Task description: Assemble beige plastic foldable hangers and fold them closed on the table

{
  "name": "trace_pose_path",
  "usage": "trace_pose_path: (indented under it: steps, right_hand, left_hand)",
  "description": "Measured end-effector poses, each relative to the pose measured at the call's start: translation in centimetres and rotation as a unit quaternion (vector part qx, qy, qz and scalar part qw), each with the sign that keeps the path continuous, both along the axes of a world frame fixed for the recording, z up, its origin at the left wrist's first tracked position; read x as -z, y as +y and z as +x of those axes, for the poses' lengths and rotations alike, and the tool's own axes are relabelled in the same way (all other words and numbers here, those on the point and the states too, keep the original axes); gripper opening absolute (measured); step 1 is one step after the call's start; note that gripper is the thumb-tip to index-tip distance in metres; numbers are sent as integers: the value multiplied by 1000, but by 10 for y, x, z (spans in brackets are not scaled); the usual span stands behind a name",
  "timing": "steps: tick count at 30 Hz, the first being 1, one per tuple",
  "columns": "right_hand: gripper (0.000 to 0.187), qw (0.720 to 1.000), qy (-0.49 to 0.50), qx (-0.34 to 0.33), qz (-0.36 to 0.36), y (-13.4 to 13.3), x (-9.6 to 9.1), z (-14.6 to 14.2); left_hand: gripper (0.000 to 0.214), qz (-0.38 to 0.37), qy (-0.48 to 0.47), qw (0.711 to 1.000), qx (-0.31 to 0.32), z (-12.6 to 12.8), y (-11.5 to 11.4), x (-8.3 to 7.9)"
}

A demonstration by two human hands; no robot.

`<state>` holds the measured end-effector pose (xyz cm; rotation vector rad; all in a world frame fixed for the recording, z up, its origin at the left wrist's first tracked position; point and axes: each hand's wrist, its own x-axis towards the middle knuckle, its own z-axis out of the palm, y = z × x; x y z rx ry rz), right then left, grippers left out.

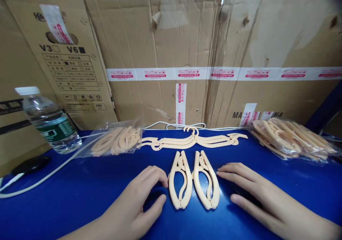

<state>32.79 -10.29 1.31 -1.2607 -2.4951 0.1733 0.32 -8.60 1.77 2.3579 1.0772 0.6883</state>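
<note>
Two folded cream plastic hangers lie side by side on the blue table point(88, 190), the left folded hanger point(181, 180) and the right folded hanger point(206, 180). My left hand point(139, 200) rests on the table just left of them, fingers curved and apart, fingertips close to the left hanger. My right hand point(256, 197) lies flat just right of them, fingers stretched toward the right hanger. Neither hand holds anything. Behind them, unfolded hangers point(192, 139) lie spread out.
A clear bag of folded hangers point(117, 140) lies back left, a fuller bag point(291, 137) back right. A water bottle point(49, 120) stands at the left, with a white cable point(48, 175) and a black object point(30, 164). Cardboard boxes point(187, 36) wall the back.
</note>
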Motion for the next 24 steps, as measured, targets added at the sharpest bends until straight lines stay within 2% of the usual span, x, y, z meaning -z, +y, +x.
trace_pose_path:
  steps: [10,24]
  right_hand:
    - [40,1000,9,-7,-9,2,-3,0]
    - [39,1000,25,-7,-11,3,-2,3]
  left_hand:
    - [12,-25,-5,999,-33,-7,11,2]
    - [12,11,-20,1000,-4,-5,7,2]
